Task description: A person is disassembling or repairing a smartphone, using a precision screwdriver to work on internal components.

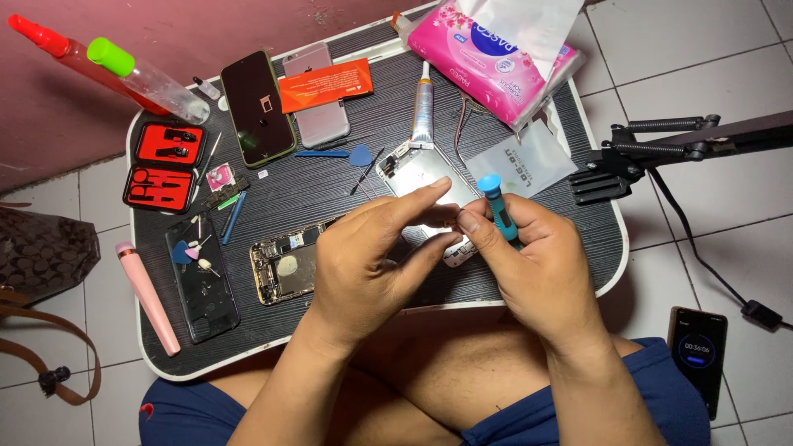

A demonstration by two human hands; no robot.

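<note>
A: Hands?
B: Right hand [541, 264] has its fingers clamped on a small screwdriver [498, 206], blue cap, dark grip, roughly upright. Left hand [372, 256] has thumb and forefinger pinched together close to the driver; whether anything sits between them, cannot tell.

A: What's under them?
B: Detached phone screen assembly [413, 169], back side up, on the table [330, 186], partly hidden by both hands. Opened phone chassis [285, 268] just left of the left hand.

A: Rest of the table?
B: Glue tube [422, 107] touching the screen's top edge. Blue pick [360, 154] beside it. Two intact phones [285, 103] with an orange packet [325, 84] across one. Red tool case [165, 165] at far left, pink tissue pack [487, 54] at top right. Phone showing a timer [698, 355] lies on the floor.
</note>
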